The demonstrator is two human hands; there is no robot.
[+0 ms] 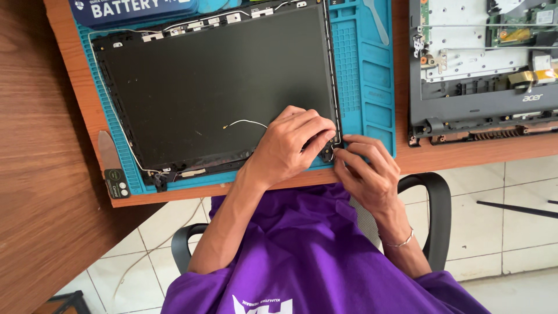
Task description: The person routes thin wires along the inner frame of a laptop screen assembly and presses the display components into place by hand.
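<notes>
Left hand (293,142) resting palm-down on the near right corner of a flat black rectangular laptop display back cover (215,87), fingers (317,125) curled and pressed against the cover's edge. Right hand (363,168) just beside it, fingers (351,152) pinched narrow on that same corner, at a small dark hinge spot; whether anything separate is gripped, impossible to tell. Cover lying on a blue silicone repair mat (366,75) atop the brown wooden surface (35,145). Thin white antenna wire (244,122) loose on the cover near the left hand. Grey opened laptop base (482,64) well apart at right. Metal pry tool (110,160) near the mat's left corner. Purple shirt (308,256) below, thin bracelet (398,241) on the right wrist.
</notes>
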